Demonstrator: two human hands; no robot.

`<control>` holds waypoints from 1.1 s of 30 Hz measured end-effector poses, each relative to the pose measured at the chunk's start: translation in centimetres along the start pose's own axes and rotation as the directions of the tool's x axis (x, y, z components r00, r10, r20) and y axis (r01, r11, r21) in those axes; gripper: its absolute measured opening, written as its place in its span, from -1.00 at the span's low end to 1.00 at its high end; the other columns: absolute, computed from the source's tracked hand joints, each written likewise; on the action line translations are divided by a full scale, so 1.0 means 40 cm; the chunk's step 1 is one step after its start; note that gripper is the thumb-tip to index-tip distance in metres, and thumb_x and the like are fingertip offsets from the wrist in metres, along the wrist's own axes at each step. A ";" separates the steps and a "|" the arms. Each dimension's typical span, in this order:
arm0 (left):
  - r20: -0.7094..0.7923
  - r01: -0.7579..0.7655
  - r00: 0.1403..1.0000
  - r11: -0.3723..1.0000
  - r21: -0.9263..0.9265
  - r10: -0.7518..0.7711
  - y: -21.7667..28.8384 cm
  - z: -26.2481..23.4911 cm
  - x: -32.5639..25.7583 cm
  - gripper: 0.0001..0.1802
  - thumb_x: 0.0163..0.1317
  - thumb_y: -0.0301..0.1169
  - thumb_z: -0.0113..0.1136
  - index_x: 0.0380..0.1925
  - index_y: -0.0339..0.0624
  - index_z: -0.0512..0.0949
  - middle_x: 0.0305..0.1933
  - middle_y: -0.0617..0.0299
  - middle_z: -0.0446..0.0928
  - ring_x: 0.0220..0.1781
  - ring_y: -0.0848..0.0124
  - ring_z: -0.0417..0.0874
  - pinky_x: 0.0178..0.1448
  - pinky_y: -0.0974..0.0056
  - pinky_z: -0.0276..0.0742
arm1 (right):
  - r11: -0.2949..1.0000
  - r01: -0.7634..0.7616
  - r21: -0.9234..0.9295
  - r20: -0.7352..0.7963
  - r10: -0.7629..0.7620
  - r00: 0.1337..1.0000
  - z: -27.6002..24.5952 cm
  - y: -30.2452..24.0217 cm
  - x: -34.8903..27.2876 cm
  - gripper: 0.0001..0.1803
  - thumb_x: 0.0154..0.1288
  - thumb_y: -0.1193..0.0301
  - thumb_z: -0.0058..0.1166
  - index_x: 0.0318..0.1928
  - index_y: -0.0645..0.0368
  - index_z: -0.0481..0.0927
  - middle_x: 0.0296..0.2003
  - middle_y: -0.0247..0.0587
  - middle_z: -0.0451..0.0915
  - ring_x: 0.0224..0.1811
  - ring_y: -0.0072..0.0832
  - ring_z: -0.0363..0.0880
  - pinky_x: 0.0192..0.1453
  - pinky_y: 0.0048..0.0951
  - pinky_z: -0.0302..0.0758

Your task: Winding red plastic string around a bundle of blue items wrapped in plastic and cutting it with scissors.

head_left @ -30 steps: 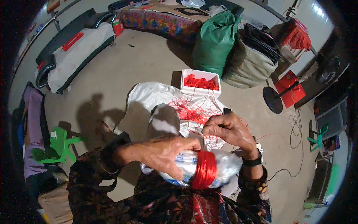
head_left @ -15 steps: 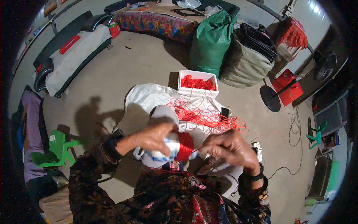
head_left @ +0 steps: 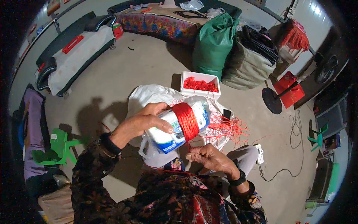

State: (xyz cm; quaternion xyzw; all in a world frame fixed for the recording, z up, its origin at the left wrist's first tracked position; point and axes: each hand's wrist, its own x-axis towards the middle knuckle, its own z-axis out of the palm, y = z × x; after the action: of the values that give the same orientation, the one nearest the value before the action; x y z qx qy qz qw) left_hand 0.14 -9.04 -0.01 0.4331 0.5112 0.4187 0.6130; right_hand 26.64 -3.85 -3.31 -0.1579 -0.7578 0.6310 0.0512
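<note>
My left hand (head_left: 143,121) grips one end of a soft white, blue and green plastic-wrapped pack (head_left: 164,130), thumb on top. It looks like a tissue pack, tilted above my lap. Around its middle lies a thick band of wound red cord (head_left: 186,121). Just below the band, my right hand (head_left: 212,158) is closed in a pinch on the cord; the strand at the fingertips is thin and hard to see. Beyond the pack, a loose tangle of red cord (head_left: 231,128) spreads over a white sheet (head_left: 143,95).
A white foam box (head_left: 201,94) of red material stands at the sheet's far edge. A black phone (head_left: 226,115) lies by the tangle. To the right are a white power strip (head_left: 259,154) and a fan (head_left: 285,89); at left, a green chair (head_left: 57,143). Sacks (head_left: 214,44) stand behind.
The pack has risen and tilted away from my lap, its wound band now in full view. My right hand has moved from beside the band to below it, nearer my body.
</note>
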 end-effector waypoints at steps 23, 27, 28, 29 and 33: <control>0.492 -0.116 0.870 0.971 0.210 -0.002 -0.038 0.149 -0.028 -0.14 -0.25 -0.33 0.54 0.10 -0.33 0.32 0.03 0.08 0.47 0.13 0.38 0.45 0.22 0.26 0.35 | 0.953 -0.078 0.292 -0.245 0.153 0.957 -0.090 0.016 0.002 -0.82 0.31 0.36 0.15 -0.32 0.23 0.65 -0.46 -0.46 0.59 -0.43 -0.72 0.43 -0.36 -0.61 0.38; 0.485 -0.124 0.874 0.972 0.197 0.013 -0.038 0.161 -0.027 -0.16 -0.23 -0.34 0.55 0.09 -0.31 0.32 0.00 0.12 0.51 0.07 0.41 0.49 0.16 0.29 0.40 | 0.862 0.049 0.505 -0.234 0.083 0.969 -0.067 0.128 -0.015 -0.88 0.35 0.43 0.06 -0.24 0.22 0.60 -0.37 -0.43 0.61 -0.37 -0.72 0.48 -0.27 -0.63 0.43; 0.496 -0.140 0.868 0.974 0.180 0.033 -0.046 0.164 -0.027 -0.16 -0.23 -0.34 0.55 0.09 -0.30 0.32 0.00 0.12 0.51 0.06 0.41 0.49 0.15 0.29 0.41 | 0.846 0.058 0.530 -0.219 0.070 0.973 -0.056 0.150 -0.020 -0.88 0.34 0.43 0.07 -0.23 0.22 0.60 -0.37 -0.42 0.62 -0.36 -0.72 0.49 -0.25 -0.63 0.44; 0.497 -0.169 0.866 0.969 0.179 0.060 -0.049 0.169 -0.025 -0.16 -0.22 -0.34 0.55 0.10 -0.29 0.32 0.01 0.12 0.52 0.06 0.41 0.50 0.15 0.29 0.41 | 0.829 0.067 0.555 -0.203 0.057 0.977 -0.044 0.167 -0.024 -0.88 0.33 0.43 0.08 -0.22 0.22 0.59 -0.36 -0.41 0.62 -0.35 -0.72 0.50 -0.23 -0.64 0.45; 0.471 -0.076 0.882 0.977 0.201 -0.028 -0.020 0.169 -0.014 -0.15 -0.23 -0.34 0.57 0.11 -0.26 0.33 0.03 0.12 0.51 0.08 0.41 0.50 0.16 0.27 0.41 | 0.863 0.091 0.496 -0.253 0.044 0.967 -0.004 0.216 -0.056 -0.85 0.30 0.42 0.10 -0.19 0.22 0.58 -0.31 -0.39 0.62 -0.27 -0.68 0.51 -0.16 -0.59 0.46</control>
State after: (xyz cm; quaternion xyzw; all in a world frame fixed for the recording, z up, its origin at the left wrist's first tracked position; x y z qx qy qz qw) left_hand 6.83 -10.50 0.04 0.5914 0.3834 0.2513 0.6634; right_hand 30.32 -3.05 -11.39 -0.2095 -0.5555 0.7805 0.1955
